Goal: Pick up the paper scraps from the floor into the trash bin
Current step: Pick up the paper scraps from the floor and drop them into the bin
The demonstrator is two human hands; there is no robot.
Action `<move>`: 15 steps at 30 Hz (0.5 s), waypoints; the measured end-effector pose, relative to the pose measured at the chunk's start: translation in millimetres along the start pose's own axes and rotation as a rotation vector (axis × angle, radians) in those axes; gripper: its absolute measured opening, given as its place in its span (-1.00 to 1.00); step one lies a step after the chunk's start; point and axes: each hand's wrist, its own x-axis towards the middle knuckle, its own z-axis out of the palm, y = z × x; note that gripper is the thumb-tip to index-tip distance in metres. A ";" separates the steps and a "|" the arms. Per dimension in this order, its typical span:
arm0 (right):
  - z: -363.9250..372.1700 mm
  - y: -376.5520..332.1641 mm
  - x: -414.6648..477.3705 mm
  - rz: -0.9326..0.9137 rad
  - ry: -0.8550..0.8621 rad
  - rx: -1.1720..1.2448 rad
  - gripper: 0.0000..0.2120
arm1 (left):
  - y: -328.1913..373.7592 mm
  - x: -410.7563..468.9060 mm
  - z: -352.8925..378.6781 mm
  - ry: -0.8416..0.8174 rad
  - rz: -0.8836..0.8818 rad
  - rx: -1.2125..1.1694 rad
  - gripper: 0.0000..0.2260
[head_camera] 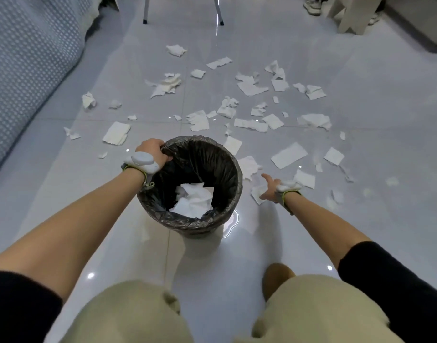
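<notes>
— Which step are you on?
— Gathering. My left hand [150,151] is clenched on the trash bin [233,191] rim; my right hand [269,188] is spread, holding nothing.
— And the paper?
— A paper scrap [255,193] lies under my fingertips. Next, I'd judge: pinch it, carry it left.
</notes>
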 end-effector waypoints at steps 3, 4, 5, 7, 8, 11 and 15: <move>7.4 1.5 26.8 -0.124 -0.026 -0.142 -0.17 | 2.4 15.2 2.0 0.014 -0.031 0.020 -0.81; 7.5 2.6 35.2 -0.168 -0.035 -0.171 -0.15 | 3.6 19.2 2.2 0.023 -0.042 0.027 -0.80; 2.7 3.3 49.8 -0.216 -0.049 -0.204 -0.14 | 6.9 23.3 2.7 0.041 -0.062 0.033 -0.80; -7.2 1.3 68.5 -0.269 -0.083 -0.250 -0.16 | 11.2 28.8 1.9 0.067 -0.086 0.048 -0.81; -11.2 -0.7 77.0 -0.284 -0.105 -0.301 -0.18 | 12.3 30.0 1.6 0.073 -0.099 0.051 -0.82; -16.8 -8.9 90.3 -0.353 -0.150 -0.581 -0.20 | 10.8 26.5 3.7 0.084 -0.145 0.061 -0.83; -23.4 -23.7 114.0 -0.457 -0.167 -0.588 -0.33 | 7.0 23.0 9.1 0.136 -0.188 0.084 -0.84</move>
